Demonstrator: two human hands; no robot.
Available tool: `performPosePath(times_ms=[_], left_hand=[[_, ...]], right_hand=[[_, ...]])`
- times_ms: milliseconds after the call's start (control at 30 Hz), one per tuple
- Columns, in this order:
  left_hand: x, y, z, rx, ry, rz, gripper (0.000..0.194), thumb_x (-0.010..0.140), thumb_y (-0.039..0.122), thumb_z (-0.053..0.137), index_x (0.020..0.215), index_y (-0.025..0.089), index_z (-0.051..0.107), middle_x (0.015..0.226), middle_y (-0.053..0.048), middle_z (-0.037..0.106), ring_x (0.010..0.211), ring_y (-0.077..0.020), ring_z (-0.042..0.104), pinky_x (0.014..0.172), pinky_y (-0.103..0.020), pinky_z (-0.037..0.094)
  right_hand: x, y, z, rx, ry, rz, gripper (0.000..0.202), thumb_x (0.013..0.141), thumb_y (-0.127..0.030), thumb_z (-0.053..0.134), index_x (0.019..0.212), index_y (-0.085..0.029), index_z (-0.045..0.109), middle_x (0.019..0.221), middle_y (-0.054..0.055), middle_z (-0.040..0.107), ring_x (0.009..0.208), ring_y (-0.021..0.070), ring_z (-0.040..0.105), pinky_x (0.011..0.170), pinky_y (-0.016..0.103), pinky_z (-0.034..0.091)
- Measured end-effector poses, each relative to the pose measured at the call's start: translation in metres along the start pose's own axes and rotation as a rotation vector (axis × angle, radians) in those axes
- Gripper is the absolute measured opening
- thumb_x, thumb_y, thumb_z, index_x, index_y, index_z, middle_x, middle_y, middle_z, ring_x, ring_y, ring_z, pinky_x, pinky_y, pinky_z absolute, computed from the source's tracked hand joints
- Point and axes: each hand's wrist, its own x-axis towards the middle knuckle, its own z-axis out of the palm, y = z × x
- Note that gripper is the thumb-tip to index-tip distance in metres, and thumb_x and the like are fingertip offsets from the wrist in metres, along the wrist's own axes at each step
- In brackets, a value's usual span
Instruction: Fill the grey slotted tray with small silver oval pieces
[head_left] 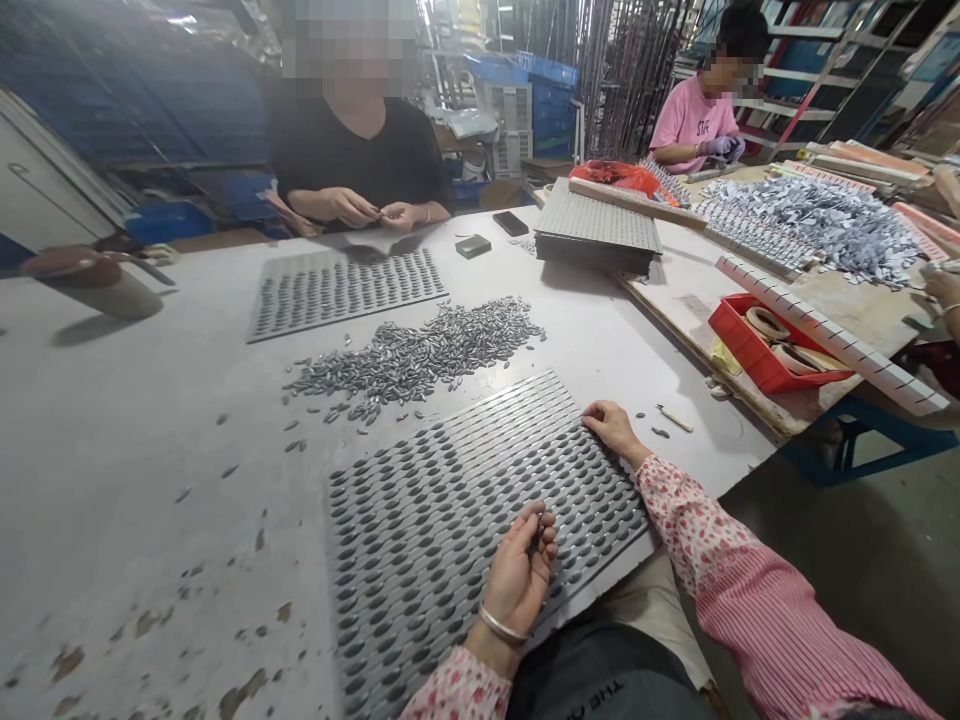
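In front of me lies a grey grid tray with rows of dark oval pieces in it; its far right section shows bare pale strips. My left hand is over the near part of the tray, palm turned up and fingers curled around small dark oval pieces, partly hidden by the fingers. At the tray's right edge, my right hand has its fingertips pinched together against the end of a row. What lies between those fingertips is hidden. Beyond the tray spreads a pile of loose grey oval pieces.
Across the white table, a person handles something small behind a second tray. A stack of trays, a phone and a small green box stand farther back. A small pointed tool lies right; a mug stands left.
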Motion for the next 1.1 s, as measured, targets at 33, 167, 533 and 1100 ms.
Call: performPosePath(times_ms=[33, 167, 533, 1100], left_hand=[[0.000, 0.000, 0.001, 0.000, 0.003, 0.000, 0.014, 0.085, 0.008, 0.046, 0.091, 0.012, 0.058, 0.074, -0.005, 0.060, 0.056, -0.0073, 0.056, 0.049, -0.017, 0.048], [-0.002, 0.000, 0.007, 0.008, 0.052, 0.009, 0.009, 0.084, 0.008, 0.049, 0.087, 0.012, 0.057, 0.078, -0.006, 0.063, 0.058, -0.0078, 0.058, 0.049, -0.017, 0.049], [0.003, -0.001, 0.009, -0.037, 0.067, 0.051, 0.010, 0.080, 0.006, 0.055, 0.085, 0.012, 0.061, 0.074, -0.004, 0.064, 0.057, -0.0069, 0.060, 0.048, -0.015, 0.050], [0.010, 0.000, 0.017, -0.206, 0.132, 0.165, 0.011, 0.077, 0.003, 0.057, 0.076, 0.014, 0.060, 0.071, -0.003, 0.066, 0.061, -0.0087, 0.063, 0.051, -0.015, 0.050]], right_hand=[[0.000, 0.000, 0.000, -0.012, 0.001, -0.008, 0.010, 0.070, -0.024, 0.059, 0.073, -0.018, 0.066, 0.074, 0.002, 0.064, 0.074, 0.0146, 0.054, 0.075, 0.029, 0.041], [0.001, -0.003, -0.002, -0.046, 0.005, -0.035, 0.009, 0.072, -0.025, 0.060, 0.072, -0.018, 0.065, 0.073, 0.001, 0.062, 0.074, 0.0149, 0.053, 0.075, 0.029, 0.040], [-0.004, -0.034, 0.027, -0.150, -0.170, -0.382, 0.008, 0.079, -0.026, 0.061, 0.078, -0.019, 0.066, 0.082, 0.003, 0.061, 0.086, 0.0170, 0.049, 0.083, 0.032, 0.036], [-0.043, -0.092, 0.010, 0.211, -0.566, -0.337, 0.021, 0.083, -0.037, 0.056, 0.082, -0.017, 0.064, 0.075, 0.001, 0.062, 0.070, 0.0131, 0.054, 0.063, 0.025, 0.043]])
